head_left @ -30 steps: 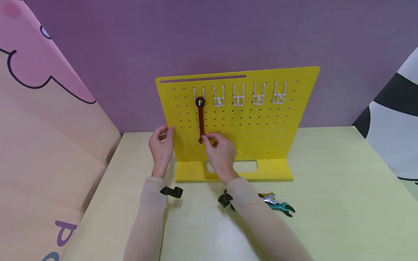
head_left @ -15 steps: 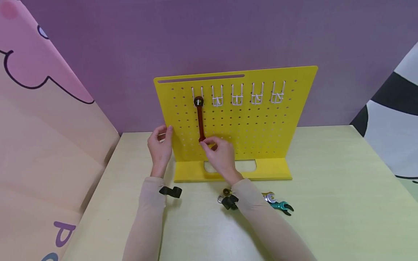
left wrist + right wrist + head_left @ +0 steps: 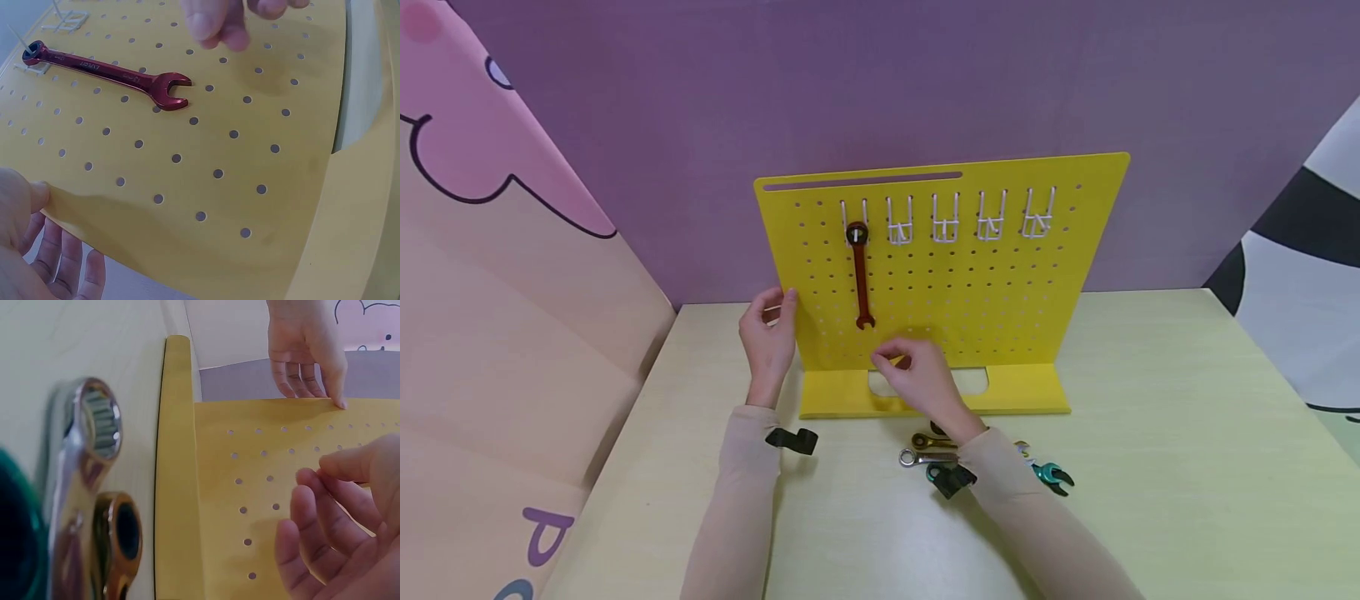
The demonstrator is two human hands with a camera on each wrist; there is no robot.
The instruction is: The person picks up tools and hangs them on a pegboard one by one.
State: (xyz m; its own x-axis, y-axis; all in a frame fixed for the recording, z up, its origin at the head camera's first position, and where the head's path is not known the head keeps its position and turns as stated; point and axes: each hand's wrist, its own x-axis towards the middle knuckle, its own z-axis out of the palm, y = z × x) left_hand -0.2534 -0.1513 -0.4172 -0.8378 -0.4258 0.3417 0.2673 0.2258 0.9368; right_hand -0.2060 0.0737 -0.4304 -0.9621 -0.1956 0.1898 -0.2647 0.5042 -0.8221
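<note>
A red combination wrench [image 3: 861, 279] hangs by its ring end from the leftmost white hook of the yellow pegboard [image 3: 977, 317], its open end pointing down. At the board's left edge my left hand [image 3: 769, 342] holds on, thumb on the front face and fingers behind, as the left wrist view shows. My right hand [image 3: 919, 375] is in front of the lower board, below the wrench and apart from it. Its fingers [image 3: 312, 519] are loosely curled with nothing between them.
Several more white hooks [image 3: 945, 225] run along the board's top right. Below my right forearm lie more wrenches on the table: a silver one [image 3: 917, 457], a gold one [image 3: 925, 442] and a green one [image 3: 1051, 475]. A purple wall [image 3: 880, 83] stands behind.
My right hand has let go of the red wrench's lower end and moved down and slightly right. The wrench stays on its hook. My left hand keeps its hold on the board.
</note>
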